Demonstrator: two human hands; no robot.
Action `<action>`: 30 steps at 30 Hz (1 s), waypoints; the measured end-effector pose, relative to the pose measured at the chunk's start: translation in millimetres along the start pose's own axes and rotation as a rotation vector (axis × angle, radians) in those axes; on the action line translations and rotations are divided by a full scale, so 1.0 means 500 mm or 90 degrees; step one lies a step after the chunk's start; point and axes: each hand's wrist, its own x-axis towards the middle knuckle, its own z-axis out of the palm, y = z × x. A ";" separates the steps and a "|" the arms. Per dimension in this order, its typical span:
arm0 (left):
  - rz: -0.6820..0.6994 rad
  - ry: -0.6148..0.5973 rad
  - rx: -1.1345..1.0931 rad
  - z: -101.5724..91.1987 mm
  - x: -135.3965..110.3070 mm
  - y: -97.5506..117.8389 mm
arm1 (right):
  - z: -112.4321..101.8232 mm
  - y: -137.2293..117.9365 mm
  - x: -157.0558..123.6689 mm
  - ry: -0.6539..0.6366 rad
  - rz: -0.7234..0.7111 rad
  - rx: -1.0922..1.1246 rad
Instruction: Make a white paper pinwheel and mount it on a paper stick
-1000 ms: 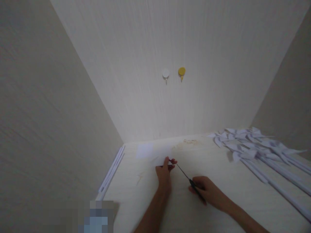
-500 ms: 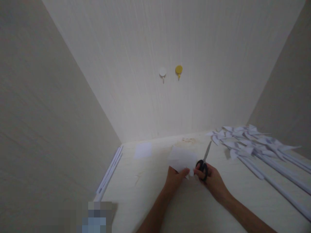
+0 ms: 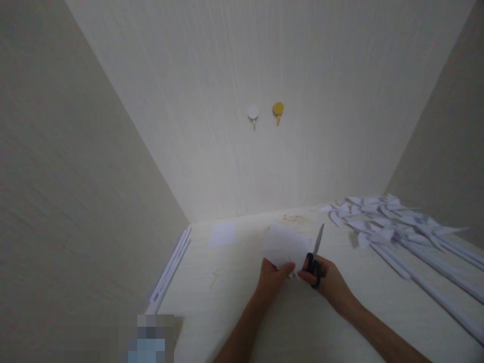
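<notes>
A white sheet of paper (image 3: 286, 245) is pinched at its near edge by my left hand (image 3: 275, 276), thumb on top. My right hand (image 3: 328, 280) is closed around the black handles of a pair of scissors (image 3: 316, 254), whose blades point up and away, together and off the paper. The right fingertips sit at the paper's lower right corner; whether they grip it too I cannot tell. Small cut or folded flaps show at the near edge between the hands.
Several paper pinwheels (image 3: 381, 222) on rolled paper sticks (image 3: 434, 287) lie at the right. More paper rolls (image 3: 170, 267) line the left edge. A square paper (image 3: 223, 234) lies at the back of the table (image 3: 196, 307). White (image 3: 253, 112) and yellow hooks (image 3: 278, 109) hang on the wall.
The paper has tilted, its right side swinging toward me. My right hand has shifted slightly left and nearer with the scissors, which point a little more upright. My left hand has stayed in place.
</notes>
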 end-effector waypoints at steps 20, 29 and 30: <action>0.006 -0.002 0.041 0.002 -0.003 -0.003 | 0.008 0.003 -0.002 0.069 -0.033 -0.032; -0.035 0.003 0.058 0.003 -0.011 -0.003 | 0.014 0.005 -0.008 0.111 -0.091 -0.068; -0.034 0.000 0.054 0.003 -0.011 -0.004 | 0.015 0.006 -0.008 0.115 -0.096 -0.070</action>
